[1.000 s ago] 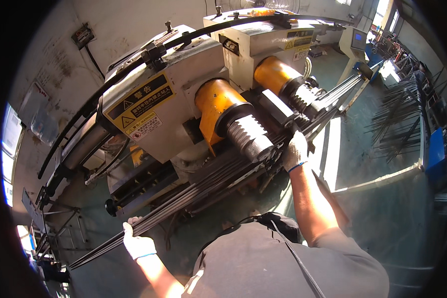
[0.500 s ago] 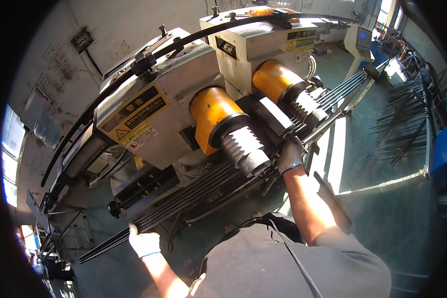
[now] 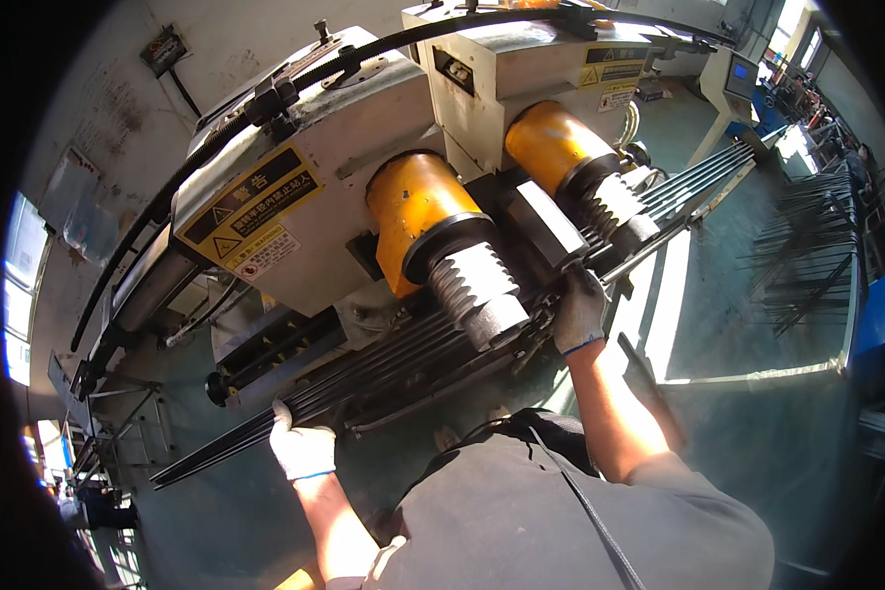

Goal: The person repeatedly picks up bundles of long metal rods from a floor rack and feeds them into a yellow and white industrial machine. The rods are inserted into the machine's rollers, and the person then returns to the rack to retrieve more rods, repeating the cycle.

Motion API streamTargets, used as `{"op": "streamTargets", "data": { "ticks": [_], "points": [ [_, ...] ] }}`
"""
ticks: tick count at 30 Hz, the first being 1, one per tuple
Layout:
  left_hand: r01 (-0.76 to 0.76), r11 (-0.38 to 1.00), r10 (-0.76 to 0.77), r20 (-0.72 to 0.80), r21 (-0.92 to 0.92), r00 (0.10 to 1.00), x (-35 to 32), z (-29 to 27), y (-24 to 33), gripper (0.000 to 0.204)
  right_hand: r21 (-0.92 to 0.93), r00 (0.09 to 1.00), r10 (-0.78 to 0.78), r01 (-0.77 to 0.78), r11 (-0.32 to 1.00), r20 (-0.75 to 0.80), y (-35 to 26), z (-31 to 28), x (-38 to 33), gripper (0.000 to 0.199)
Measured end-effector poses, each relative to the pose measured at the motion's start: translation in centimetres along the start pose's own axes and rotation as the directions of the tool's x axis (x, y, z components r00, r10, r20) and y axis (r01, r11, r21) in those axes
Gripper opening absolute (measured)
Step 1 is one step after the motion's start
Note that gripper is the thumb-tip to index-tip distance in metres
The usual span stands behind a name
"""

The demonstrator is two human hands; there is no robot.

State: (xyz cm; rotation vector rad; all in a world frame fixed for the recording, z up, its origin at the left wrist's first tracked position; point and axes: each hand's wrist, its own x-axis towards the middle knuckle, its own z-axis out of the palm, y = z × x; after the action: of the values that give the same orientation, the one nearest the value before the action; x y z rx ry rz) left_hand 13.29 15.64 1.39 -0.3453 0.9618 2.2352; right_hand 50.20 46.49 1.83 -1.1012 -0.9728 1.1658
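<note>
A bundle of long, thin metal rods [image 3: 236, 438] runs slantwise from the lower left, through the machine, to the upper right. My left hand [image 3: 303, 447], in a pale work glove, is closed on the rods near their left end, thumb on top and fingers partly hidden. Farther right, my gloved right hand [image 3: 580, 313] is closed around the rods beside a pale rectangular block [image 3: 546, 224]; its fingertips are in shadow. Between my hands, a ridged metal cylinder [image 3: 477, 295] sticks out over the bundle from an orange housing [image 3: 423, 206].
A second orange housing [image 3: 556, 143] stands farther right on the big grey machine [image 3: 354, 157]. One thick black hose [image 3: 383, 49] arches over the top. Many dark rods [image 3: 816, 251] lie on a rack at the right. A control box [image 3: 737, 74] stands beyond the machine.
My left hand has moved slightly right and up along the rods. My right hand stays by the block, a little lower on it. The whole view has shifted slightly.
</note>
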Motion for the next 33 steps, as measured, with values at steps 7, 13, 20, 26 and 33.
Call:
{"op": "streamTargets", "data": {
  "ticks": [7, 13, 20, 26, 33],
  "points": [
    [-0.226, 0.967, 0.23, -0.02, 0.119, 0.973, 2.5, -7.2, 5.1, 0.04, -0.374, 0.978, -0.184, 0.207, 0.904, 0.096, 3.5, -5.5, -1.4, 0.04],
    [-0.131, 0.98, 0.164, -0.228, 0.15, 0.96, -1.5, 1.0, -0.9, 0.043, -0.711, 0.846, -0.402, 0.519, 0.474, 0.349, 9.6, -10.3, -0.6, 0.05],
    [-0.027, 0.998, 0.032, -0.079, 0.058, 0.996, -2.0, 0.5, -3.4, 0.034, -0.744, 0.85, -0.284, 0.525, 0.414, 0.443, 15.7, -14.6, 1.4, 0.046],
    [-0.028, 0.995, 0.033, 0.053, -0.095, 0.998, -3.0, -1.0, 1.2, 0.046, -0.661, 0.963, -0.167, 0.266, 0.701, 0.211, 14.2, -12.3, -0.7, 0.037],
    [-0.336, 0.932, 0.322, -0.118, -0.135, 0.939, 2.8, -9.2, 13.8, 0.029, -0.658, 0.994, 0.041, 0.034, 0.752, 0.099, 17.6, -16.0, -5.0, 0.022]
  ]
}}
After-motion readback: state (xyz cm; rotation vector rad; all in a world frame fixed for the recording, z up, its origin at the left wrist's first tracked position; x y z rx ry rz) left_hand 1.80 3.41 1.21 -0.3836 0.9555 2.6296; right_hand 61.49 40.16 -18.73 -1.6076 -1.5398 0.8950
